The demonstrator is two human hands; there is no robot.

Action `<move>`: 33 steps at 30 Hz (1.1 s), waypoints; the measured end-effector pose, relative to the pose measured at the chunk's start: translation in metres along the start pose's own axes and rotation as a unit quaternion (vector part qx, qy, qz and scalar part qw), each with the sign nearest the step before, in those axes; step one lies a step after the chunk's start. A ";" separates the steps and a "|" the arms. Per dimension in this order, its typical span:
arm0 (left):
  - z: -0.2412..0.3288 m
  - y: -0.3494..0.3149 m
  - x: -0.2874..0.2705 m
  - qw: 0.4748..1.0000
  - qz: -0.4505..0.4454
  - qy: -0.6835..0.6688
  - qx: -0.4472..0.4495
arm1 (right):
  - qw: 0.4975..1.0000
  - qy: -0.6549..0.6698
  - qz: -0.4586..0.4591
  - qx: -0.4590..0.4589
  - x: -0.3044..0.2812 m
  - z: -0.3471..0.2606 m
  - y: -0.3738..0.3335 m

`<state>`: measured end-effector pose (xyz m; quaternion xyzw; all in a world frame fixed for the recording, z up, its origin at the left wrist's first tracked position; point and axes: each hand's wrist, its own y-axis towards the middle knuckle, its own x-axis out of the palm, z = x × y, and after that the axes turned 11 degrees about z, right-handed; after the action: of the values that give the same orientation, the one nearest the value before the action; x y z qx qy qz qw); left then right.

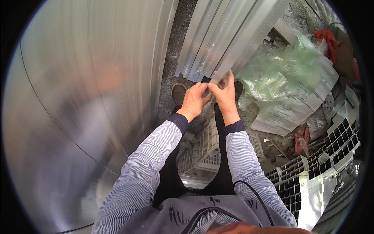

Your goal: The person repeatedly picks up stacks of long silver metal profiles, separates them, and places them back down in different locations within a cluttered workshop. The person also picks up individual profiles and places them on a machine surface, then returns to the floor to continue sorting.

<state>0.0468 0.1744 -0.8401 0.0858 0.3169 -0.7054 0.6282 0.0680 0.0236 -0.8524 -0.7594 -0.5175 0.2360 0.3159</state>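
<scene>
Several long silver metal profiles [218, 35] run side by side from the top of the view down toward my feet. The rightmost profile [249, 37] ends at my hands. Around its near end my right hand [226, 97] is closed, thumb in front and fingers partly behind. My left hand [193, 100] is closed beside it, its fingertips pinched together close to my right thumb. Whatever lies between those left fingertips is too small and blurred to make out.
A large shiny metal sheet surface [85, 78] fills the left side. Green plastic film [288, 70] and a white printed sack [300, 109] lie at the right. White plastic crates [208, 142] stand between my legs. Square-ended tubes [327, 152] are stacked at the lower right.
</scene>
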 end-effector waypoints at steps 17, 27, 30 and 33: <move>-0.143 0.140 0.069 0.970 0.172 0.041 -0.164 | 0.992 0.103 0.071 0.020 -0.020 -0.010 0.005; -0.205 0.178 0.027 0.955 0.088 -0.071 -0.275 | 0.993 0.094 0.054 0.050 -0.018 -0.012 0.004; -0.227 0.179 0.014 0.939 -0.026 -0.121 -0.321 | 0.993 0.098 0.043 0.056 -0.023 -0.012 0.001; -0.235 0.191 0.008 0.944 -0.099 -0.092 -0.301 | 0.993 0.082 0.043 0.070 -0.028 -0.011 -0.003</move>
<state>0.1602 0.2963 -1.0931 -0.2039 0.4621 -0.6407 0.5783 0.0644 -0.0042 -0.8417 -0.7739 -0.4391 0.2222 0.3987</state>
